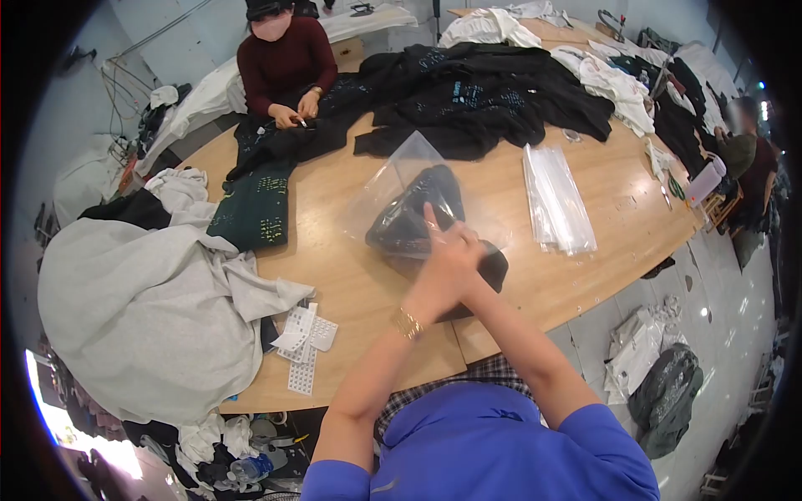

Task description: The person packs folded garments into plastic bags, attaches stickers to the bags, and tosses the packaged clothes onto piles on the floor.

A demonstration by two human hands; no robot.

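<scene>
On the table (322, 267), a clear bag (401, 209) points cornerwise away, long axis unclear, against overlapping hands (451, 259), grip unclear.

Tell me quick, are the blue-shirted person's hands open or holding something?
Left hand: at the clear bag and dark cloth; grip cannot be told.
Right hand: overlaps the left; grip cannot be told.

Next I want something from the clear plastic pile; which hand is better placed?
Right, probably. The clear plastic pile lies to the right of the dark bundle, nearer the right hand. The left hand would likely have to reach across it. The hands overlap, so individual grips are unclear.
</scene>
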